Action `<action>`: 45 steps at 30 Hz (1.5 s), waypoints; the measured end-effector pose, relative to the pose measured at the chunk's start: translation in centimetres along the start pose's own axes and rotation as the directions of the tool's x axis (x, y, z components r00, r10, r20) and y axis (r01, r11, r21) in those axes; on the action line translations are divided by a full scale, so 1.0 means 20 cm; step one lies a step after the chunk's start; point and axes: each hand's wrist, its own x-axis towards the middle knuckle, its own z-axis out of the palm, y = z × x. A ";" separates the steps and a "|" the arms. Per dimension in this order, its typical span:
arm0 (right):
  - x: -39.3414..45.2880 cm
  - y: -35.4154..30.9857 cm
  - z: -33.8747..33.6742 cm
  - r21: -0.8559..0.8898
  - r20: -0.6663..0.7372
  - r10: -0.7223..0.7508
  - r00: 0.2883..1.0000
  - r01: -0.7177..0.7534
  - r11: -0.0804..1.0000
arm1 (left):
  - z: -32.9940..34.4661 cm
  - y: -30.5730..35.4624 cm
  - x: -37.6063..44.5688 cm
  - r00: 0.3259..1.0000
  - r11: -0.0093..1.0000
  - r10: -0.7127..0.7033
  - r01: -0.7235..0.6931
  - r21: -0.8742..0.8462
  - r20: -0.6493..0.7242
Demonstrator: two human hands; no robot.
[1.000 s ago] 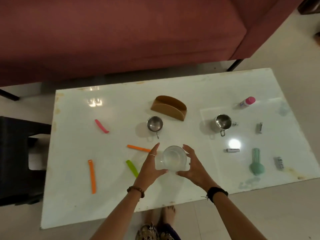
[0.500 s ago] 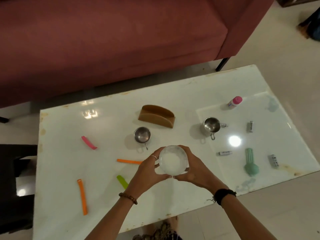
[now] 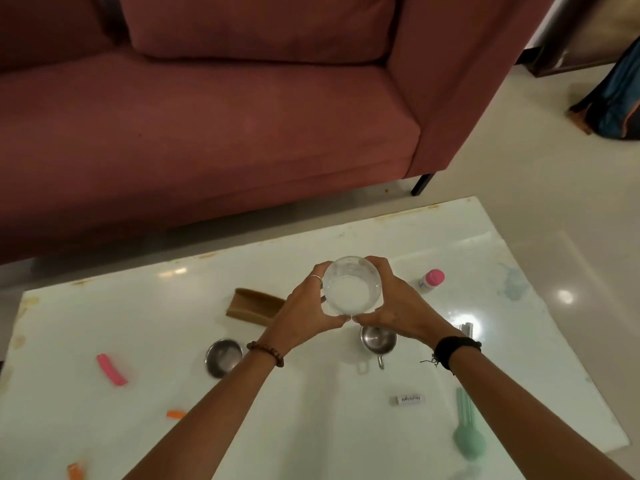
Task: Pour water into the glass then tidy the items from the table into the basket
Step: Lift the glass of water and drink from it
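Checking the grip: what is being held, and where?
The glass, gripped around its sides by the left hand and right hand.

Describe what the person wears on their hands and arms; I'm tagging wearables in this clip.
Both forearms are bare, with no sleeves in view. The left hand has a thin silvery ring on one finger and a brown beaded bracelet at the wrist. The right hand has a black band with loose thread ends at the wrist.

A glossy white table point(image 3: 311, 427) is carrying two steel cups point(image 3: 223, 356) point(image 3: 377, 339), a brown holder point(image 3: 254, 306) and a pink-capped bottle point(image 3: 431, 281). A pink strip point(image 3: 111, 369), orange strips point(image 3: 176, 414), a white tube point(image 3: 407, 400) and a green tool point(image 3: 467, 431) are lying flat on it.
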 end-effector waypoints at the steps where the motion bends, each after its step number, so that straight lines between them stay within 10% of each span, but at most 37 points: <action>1: 0.05 0.05 -0.02 0.003 -0.001 -0.003 1.000 0.003 1.000 | 0.02 -0.01 0.06 1.000 1.000 -0.017 0.017 0.000 -0.003; 45: 0.58 0.25 0.19 0.178 0.147 -0.018 0.989 -0.009 0.984 | 0.06 -0.29 0.34 0.933 0.945 -0.315 0.325 0.032 -0.177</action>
